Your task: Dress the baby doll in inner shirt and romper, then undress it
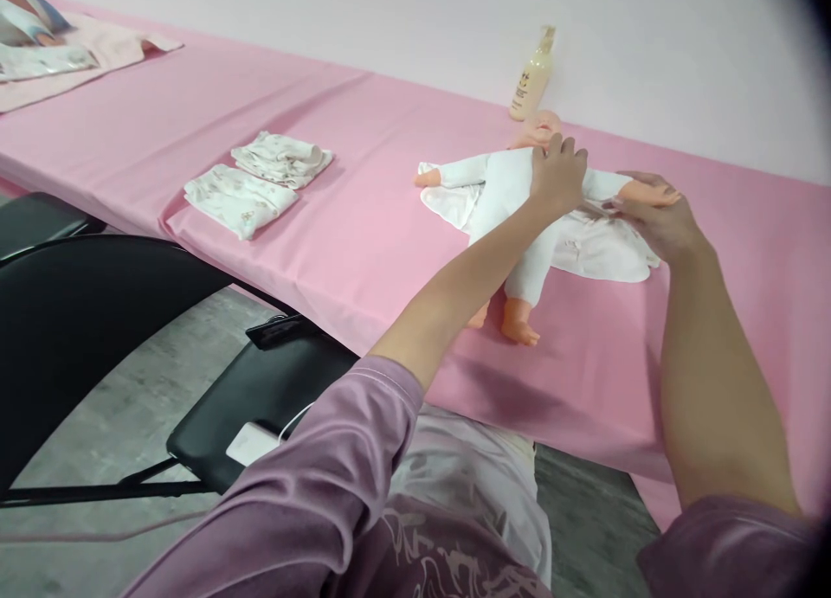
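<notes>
A baby doll (503,191) in a white one-piece lies on its back on the pink table (363,226), head toward the wall, on top of a spread white garment (603,247). My left hand (557,176) rests on the doll's chest, fingers curled and pinching the white fabric near its neck. My right hand (653,217) holds the doll's outstretched arm at the wrist, fingers pressed around the sleeve end. The doll's bare feet point toward the table's front edge.
Two folded printed baby garments (256,183) lie left of the doll. A cream pump bottle (532,79) stands by the wall behind the doll's head. A black folding chair (260,399) with a phone and white charger sits at lower left. More cloth (84,57) lies far left.
</notes>
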A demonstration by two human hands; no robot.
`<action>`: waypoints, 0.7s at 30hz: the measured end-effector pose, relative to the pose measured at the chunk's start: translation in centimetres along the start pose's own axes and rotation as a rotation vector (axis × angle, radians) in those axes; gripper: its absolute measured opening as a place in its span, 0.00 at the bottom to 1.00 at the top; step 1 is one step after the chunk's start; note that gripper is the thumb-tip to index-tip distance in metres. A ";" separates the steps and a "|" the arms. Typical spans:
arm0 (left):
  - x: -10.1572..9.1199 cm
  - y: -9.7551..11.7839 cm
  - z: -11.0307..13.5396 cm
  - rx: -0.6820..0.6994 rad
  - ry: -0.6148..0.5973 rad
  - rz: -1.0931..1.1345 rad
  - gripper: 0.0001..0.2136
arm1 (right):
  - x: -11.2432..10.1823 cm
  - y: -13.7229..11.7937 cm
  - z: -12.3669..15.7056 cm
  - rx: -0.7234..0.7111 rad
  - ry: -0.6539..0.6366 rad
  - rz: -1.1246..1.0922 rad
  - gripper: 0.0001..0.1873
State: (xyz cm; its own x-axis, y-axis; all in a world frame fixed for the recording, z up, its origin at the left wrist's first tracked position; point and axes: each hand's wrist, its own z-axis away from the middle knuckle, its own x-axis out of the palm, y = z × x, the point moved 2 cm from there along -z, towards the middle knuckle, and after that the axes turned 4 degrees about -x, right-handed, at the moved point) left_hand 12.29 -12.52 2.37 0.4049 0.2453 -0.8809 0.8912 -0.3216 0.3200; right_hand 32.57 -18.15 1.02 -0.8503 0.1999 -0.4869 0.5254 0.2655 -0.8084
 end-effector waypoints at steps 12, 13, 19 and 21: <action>-7.9 -11.7 2.5 -0.082 0.037 0.179 0.16 | 0.9 -2.2 -0.4 0.143 -0.137 0.568 0.34; -7.9 -13.6 2.8 -0.123 0.016 0.125 0.17 | 2.0 -2.4 -0.7 0.125 -0.182 0.664 0.35; -5.9 -19.1 3.4 -0.141 -0.179 -0.055 0.35 | 7.6 -3.0 -1.4 0.016 -0.117 0.937 0.39; -5.6 -18.9 3.2 -0.150 -0.174 -0.095 0.35 | 8.1 -3.1 -1.4 0.008 -0.071 0.920 0.39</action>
State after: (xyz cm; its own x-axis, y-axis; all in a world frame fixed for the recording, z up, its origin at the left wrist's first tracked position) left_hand -7.46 -10.75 0.19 0.2880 0.1030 -0.9521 0.9492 -0.1625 0.2696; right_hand 24.07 -16.04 0.06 -0.0983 0.2705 -0.9577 0.9952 0.0241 -0.0953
